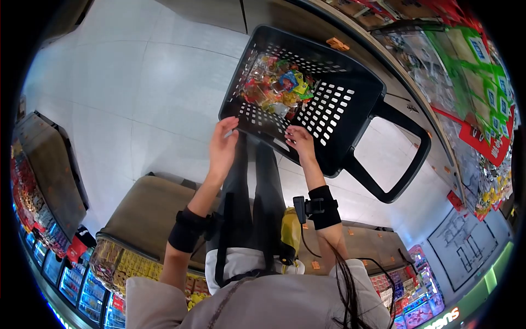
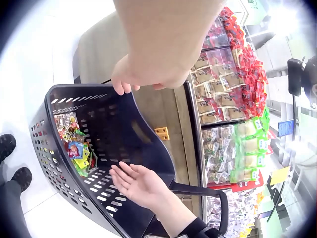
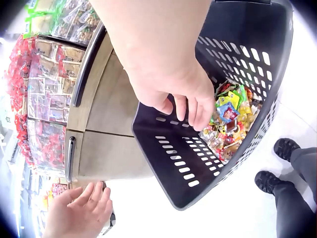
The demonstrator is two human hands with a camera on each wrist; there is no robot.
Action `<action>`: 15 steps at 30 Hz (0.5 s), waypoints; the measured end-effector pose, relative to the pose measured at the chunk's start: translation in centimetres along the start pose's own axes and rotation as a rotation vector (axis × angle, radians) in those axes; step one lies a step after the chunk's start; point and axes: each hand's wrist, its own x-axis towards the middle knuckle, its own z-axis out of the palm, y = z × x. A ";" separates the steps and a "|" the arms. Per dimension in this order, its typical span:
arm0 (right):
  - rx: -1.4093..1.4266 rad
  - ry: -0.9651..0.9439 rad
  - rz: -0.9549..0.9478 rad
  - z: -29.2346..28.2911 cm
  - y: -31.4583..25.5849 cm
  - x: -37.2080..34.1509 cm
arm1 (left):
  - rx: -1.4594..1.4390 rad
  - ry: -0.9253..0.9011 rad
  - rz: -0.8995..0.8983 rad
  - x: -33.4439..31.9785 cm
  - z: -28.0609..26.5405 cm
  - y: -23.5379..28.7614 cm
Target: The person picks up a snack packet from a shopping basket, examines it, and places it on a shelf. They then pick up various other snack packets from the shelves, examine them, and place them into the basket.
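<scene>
The left hand (image 1: 222, 145), fingers relaxed and holding nothing, is just outside the near-left corner of the black shopping basket (image 1: 359, 94). The right hand (image 1: 302, 145), loosely spread and likewise holding nothing, appears over the near long edge and seems closer to the wrapped snacks (image 1: 287, 82). These lie heaped ahead, at the basket's left end, behind its near wall. Lengthwise, the basket slants rightward to its handle (image 1: 366, 176); beyond stand green-edged snack bags (image 1: 472, 63).
</scene>
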 end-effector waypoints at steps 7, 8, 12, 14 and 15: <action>-0.049 0.044 0.025 -0.1 -0.9 3.1 | 0.040 0.024 0.028 2.1 -2.0 0.1; -0.055 0.054 0.030 -0.1 -1.0 3.7 | 0.039 0.028 0.029 2.3 -2.2 0.2; -0.160 0.069 0.057 0.3 -1.1 5.6 | 0.027 0.039 0.008 2.9 -2.7 -0.3; -0.177 0.057 0.064 0.4 -0.7 6.7 | 0.030 0.040 -0.009 3.0 -2.8 -0.2; -0.187 0.054 0.070 0.4 -0.6 7.2 | 0.032 0.041 -0.017 3.1 -2.8 -0.2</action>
